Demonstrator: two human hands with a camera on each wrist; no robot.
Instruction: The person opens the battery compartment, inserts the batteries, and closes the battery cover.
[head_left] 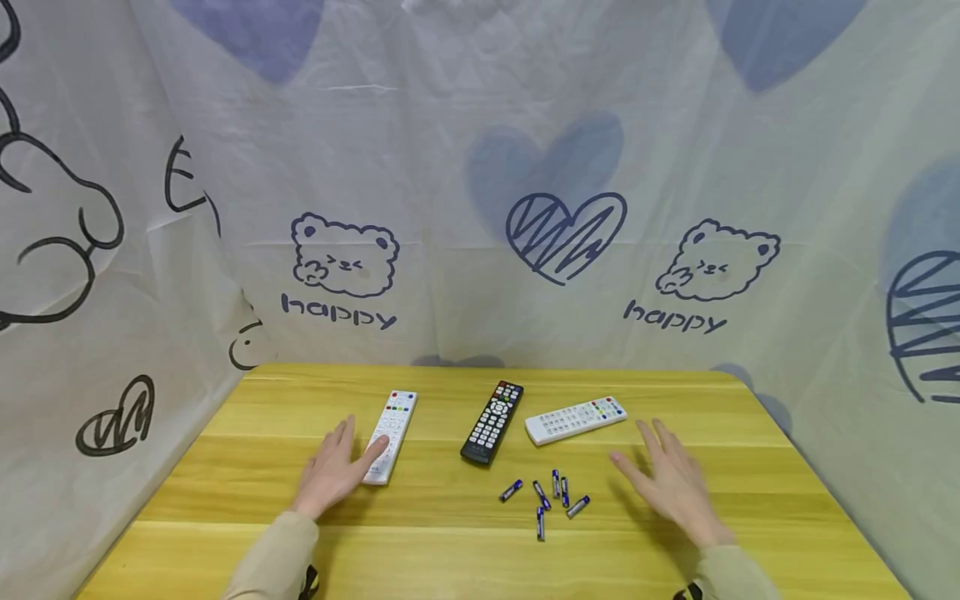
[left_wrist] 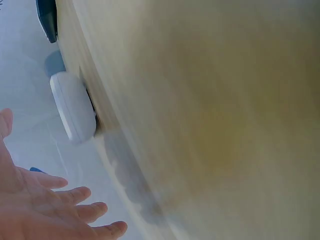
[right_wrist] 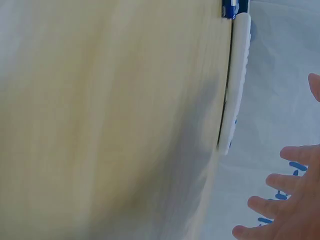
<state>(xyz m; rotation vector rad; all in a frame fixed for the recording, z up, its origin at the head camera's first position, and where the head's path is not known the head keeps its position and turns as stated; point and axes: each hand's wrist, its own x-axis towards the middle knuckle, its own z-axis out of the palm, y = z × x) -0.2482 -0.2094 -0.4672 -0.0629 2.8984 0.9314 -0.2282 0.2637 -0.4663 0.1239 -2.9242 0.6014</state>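
Observation:
My left hand [head_left: 336,471] hovers with fingers spread beside a white remote control [head_left: 393,425], its thumb overlapping the remote in the head view. In the left wrist view that white remote [left_wrist: 73,107] shows end-on, apart from the fingers. My right hand [head_left: 671,483] is spread and holds nothing, to the right of several small blue-and-silver batteries [head_left: 542,495]. Closest to its fingertips lies a second white remote [head_left: 576,420], seen from the side in the right wrist view. Between the two white remotes lies a black remote [head_left: 492,423], buttons up.
The wooden table [head_left: 420,550] carries the remotes and batteries. A pale cloth backdrop [head_left: 450,292] printed with hearts and bears hangs behind the table's far edge and along its sides.

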